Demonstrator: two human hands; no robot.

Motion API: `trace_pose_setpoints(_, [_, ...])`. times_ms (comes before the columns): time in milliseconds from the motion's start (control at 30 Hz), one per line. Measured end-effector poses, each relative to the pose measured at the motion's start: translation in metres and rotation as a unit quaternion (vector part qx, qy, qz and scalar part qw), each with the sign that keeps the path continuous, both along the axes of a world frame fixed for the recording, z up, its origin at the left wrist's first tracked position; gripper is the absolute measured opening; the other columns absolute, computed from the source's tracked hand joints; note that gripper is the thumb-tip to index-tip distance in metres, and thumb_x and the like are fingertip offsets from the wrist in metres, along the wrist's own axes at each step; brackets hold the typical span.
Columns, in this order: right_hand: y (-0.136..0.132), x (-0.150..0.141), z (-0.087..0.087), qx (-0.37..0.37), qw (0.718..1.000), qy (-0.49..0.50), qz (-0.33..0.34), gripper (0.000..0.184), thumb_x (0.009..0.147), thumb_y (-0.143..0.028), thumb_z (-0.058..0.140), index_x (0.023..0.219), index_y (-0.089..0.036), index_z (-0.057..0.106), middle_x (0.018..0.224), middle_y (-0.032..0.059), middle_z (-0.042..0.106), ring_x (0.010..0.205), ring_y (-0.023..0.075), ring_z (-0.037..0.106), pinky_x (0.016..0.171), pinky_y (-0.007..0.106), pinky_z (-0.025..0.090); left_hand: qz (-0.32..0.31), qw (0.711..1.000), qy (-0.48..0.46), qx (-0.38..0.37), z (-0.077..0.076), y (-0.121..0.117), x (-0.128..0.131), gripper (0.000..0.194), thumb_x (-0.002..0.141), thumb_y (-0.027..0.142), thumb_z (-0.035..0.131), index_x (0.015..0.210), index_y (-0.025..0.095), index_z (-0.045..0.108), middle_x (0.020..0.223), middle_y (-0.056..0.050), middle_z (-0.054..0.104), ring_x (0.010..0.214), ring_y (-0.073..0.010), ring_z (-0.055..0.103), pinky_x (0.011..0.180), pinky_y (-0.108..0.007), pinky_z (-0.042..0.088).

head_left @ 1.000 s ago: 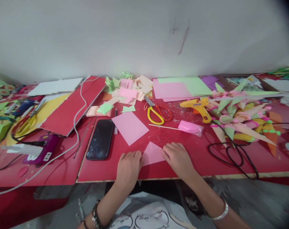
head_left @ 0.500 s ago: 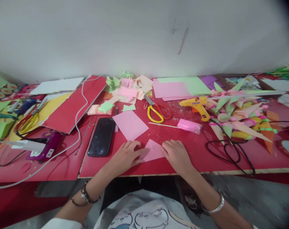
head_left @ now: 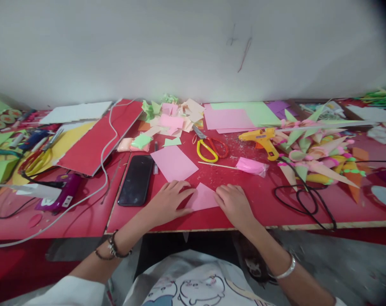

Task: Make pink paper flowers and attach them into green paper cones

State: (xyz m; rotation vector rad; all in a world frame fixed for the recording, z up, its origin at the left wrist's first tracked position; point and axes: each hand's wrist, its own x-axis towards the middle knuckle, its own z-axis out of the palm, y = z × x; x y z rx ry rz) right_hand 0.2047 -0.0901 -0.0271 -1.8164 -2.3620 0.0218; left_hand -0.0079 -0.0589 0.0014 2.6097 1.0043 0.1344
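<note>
A folded piece of pink paper [head_left: 204, 198] lies near the table's front edge, its pointed corner facing away from me. My left hand [head_left: 170, 203] rests at its left side, fingers spread and thumb apart, the tips touching the paper. At the paper's right corner, my right hand [head_left: 234, 203] has its fingers curled together, pressing or gripping the edge; its thumb is partly hidden. Just beyond lies a flat pink square sheet [head_left: 174, 163]. Left of it is a black phone [head_left: 136, 180] with a dark screen.
Scissors [head_left: 208, 148], a thin stick [head_left: 216, 165] and a pink packet [head_left: 252, 166] lie farther back. A yellow glue gun [head_left: 261, 140] with a looping black cord [head_left: 302, 208] sits right, beside a pile of paper cones [head_left: 316, 157]. Left, a white cable [head_left: 105, 170] crosses the red table.
My left hand's thumb and index finger have spread farther apart at the paper's left side. My right hand stays at the right corner. The view has shifted slightly.
</note>
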Motion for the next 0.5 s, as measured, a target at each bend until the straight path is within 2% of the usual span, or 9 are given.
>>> trace_pose_setpoints(167, [-0.001,-0.001,0.0,0.013,1.0,0.003,-0.001,0.026,0.086,-0.021,0.04,0.063,-0.017,0.053,0.064,0.0026,0.058,0.067,0.0162,0.048,0.067,0.028,0.024,0.118,0.991,-0.058,0.036,-0.018,-0.017,0.024,0.043,0.081,0.038,0.046,0.117,0.017,0.042,0.103,-0.009,0.052,0.094,-0.0195,0.05,0.08,-0.033,0.043])
trace_pose_setpoints(267, [0.0,-0.001,0.0,0.02,1.0,0.004,-0.002,0.026,0.086,-0.021,0.04,0.063,-0.017,0.053,0.064,0.0025,0.058,0.067,0.0163,0.048,0.067,0.028,0.024,0.17,0.981,-0.051,0.075,-0.027,-0.025,0.033,0.041,0.082,0.036,0.044,0.118,0.016,0.04,0.096,-0.008,0.055,0.087,-0.0199,0.054,0.072,-0.031,0.046])
trace_pose_setpoints(367, [0.0,-0.001,0.0,0.017,1.0,0.001,-0.003,0.024,0.085,-0.021,0.042,0.064,-0.017,0.054,0.064,0.0023,0.058,0.067,0.0165,0.049,0.067,0.028,0.024,0.205,0.973,-0.012,0.101,-0.028,-0.029,0.037,0.034,0.082,0.032,0.044,0.113,0.017,0.044,0.09,-0.006,0.058,0.077,-0.0193,0.057,0.065,-0.029,0.046])
trace_pose_setpoints(500, [0.0,-0.002,0.0,0.008,1.0,-0.002,-0.008,0.022,0.084,-0.021,0.044,0.064,-0.017,0.054,0.064,0.0024,0.059,0.069,0.017,0.049,0.067,0.029,0.024,0.219,0.97,0.044,0.099,-0.023,-0.029,0.038,0.023,0.082,0.028,0.046,0.103,0.019,0.05,0.085,-0.004,0.06,0.071,-0.0185,0.058,0.058,-0.027,0.044])
